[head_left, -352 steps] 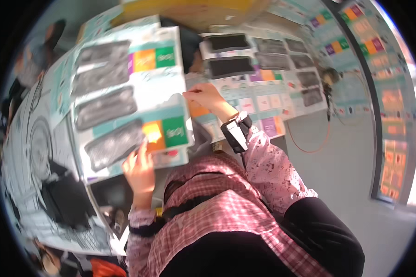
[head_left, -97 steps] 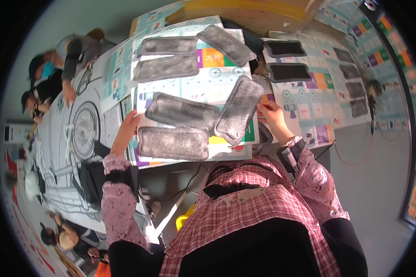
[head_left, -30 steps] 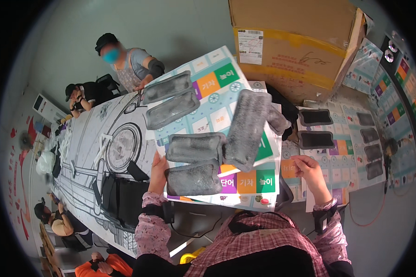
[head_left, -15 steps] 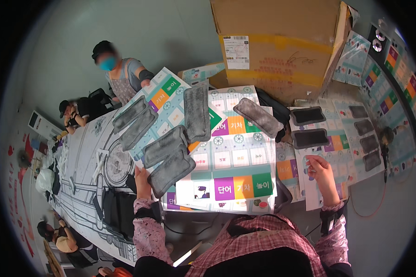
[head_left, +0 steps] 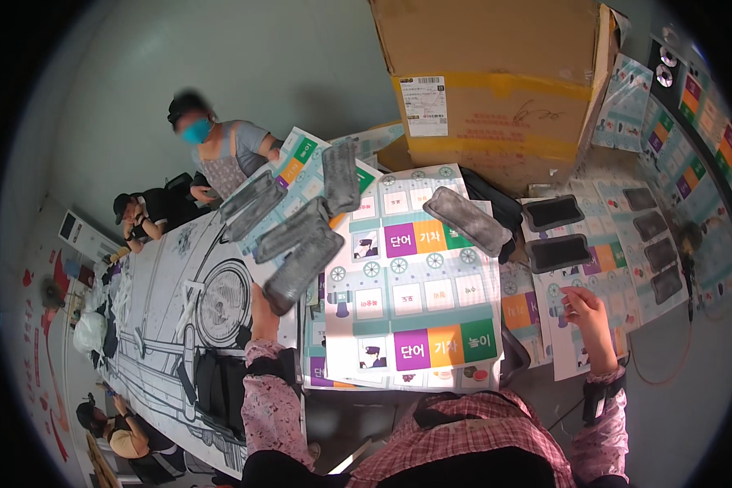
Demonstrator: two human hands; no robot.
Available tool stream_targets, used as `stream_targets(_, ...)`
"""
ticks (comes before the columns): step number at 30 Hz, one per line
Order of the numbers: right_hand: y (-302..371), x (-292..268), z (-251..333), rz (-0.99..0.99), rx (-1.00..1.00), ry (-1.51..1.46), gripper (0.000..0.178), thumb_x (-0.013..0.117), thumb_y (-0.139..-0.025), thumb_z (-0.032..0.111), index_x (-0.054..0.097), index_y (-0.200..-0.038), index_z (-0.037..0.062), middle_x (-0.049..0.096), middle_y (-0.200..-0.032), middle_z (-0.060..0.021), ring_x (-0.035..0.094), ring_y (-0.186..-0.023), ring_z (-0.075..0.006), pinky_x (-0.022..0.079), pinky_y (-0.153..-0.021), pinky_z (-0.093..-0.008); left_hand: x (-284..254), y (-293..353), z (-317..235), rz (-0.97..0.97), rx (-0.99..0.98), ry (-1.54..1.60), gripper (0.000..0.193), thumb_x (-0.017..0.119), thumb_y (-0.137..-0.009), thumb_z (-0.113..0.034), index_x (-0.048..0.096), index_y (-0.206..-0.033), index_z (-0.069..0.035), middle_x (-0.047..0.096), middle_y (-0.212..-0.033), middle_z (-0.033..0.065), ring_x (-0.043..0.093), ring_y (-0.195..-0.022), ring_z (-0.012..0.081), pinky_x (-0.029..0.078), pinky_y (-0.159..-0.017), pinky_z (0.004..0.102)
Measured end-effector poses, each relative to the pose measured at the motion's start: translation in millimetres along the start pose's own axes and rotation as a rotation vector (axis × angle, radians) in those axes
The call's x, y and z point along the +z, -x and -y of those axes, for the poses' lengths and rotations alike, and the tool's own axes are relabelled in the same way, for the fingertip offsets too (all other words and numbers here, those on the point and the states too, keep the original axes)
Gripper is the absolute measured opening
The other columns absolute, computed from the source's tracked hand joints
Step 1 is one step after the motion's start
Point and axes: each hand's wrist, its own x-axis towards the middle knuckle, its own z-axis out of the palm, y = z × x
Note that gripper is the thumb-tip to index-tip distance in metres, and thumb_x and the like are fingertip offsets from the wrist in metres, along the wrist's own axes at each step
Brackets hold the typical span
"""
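My left hand (head_left: 265, 319) is at the near left edge of a printed sheet (head_left: 301, 180) bearing several grey fuzzy pads (head_left: 305, 267). Its fingertips are partly hidden there and seem closed on that sheet's edge. Beneath and nearer me lies a stack of larger printed sheets (head_left: 484, 313) with purple, orange and green blocks. To the right, my right hand (head_left: 591, 325) hovers over another printed sheet (head_left: 563, 358), fingers loosely bent and apart, nothing visible in them. Farther along lie black oblong pads (head_left: 558, 253). One grey pad (head_left: 466, 220) rests across the stack's far right corner.
A large cardboard box (head_left: 496, 81) with yellow tape stands behind the stack. Across the table, a masked person (head_left: 232, 154) reaches toward the far sheet. At left, a long table covering (head_left: 163, 285) carries a line drawing, with a black bag (head_left: 222, 390) on it. A cable (head_left: 667, 382) hangs at right.
The sheet with the grey pads has slid away from me, uncovering more of the stack. My left hand has moved slightly farther forward. The person across leans differently. The view has shifted a little.
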Motion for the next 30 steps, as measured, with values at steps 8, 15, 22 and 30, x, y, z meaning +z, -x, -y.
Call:
stream_targets(8,0,-19,-9,-0.072,0.019,0.003,0.020,0.051,-0.087,0.016,0.061,-0.099,0.0040,0.057,-0.079,-0.0010,0.051,-0.062,-0.0064,0.044,-0.057,-0.0199,-29,23,2,-0.550,0.083,-0.121,0.061,0.034,-0.092,-0.041,0.016,-0.138,-0.005,0.024,-0.141,0.0128,0.026,-0.129,0.0244,0.021,-0.103,0.0384)
stream_targets(15,3,-43,-4,-0.061,-0.009,0.021,0.020,0.052,-0.087,0.016,0.060,-0.100,0.0032,0.056,-0.078,0.0005,0.049,-0.063,-0.0054,0.041,-0.058,-0.0182,-3,196,36,0.177,-0.725,-0.691,0.024,0.046,-0.089,-0.025,0.055,-0.099,-0.006,0.058,-0.094,0.0056,0.057,-0.085,0.0148,0.047,-0.070,0.0256)
stream_targets(22,27,-92,16,-0.023,-0.067,-0.034,0.019,0.052,-0.087,0.016,0.060,-0.098,0.0027,0.054,-0.078,0.0004,0.047,-0.063,-0.0053,0.039,-0.057,-0.0179,-50,416,137,1.020,-0.947,-0.986,0.035,0.050,-0.085,-0.028,0.054,-0.111,-0.004,0.058,-0.106,0.0095,0.054,-0.101,0.0173,0.045,-0.084,0.0326)
stream_targets(30,71,-201,21,-0.029,-0.109,-0.046,0.020,0.051,-0.088,0.016,0.060,-0.101,0.0031,0.057,-0.083,0.0006,0.050,-0.068,-0.0044,0.041,-0.064,-0.0187,1,442,199,0.689,-1.003,-1.462,0.029,0.048,-0.085,-0.027,0.057,-0.103,-0.005,0.060,-0.100,0.0096,0.056,-0.096,0.0197,0.046,-0.080,0.0334)
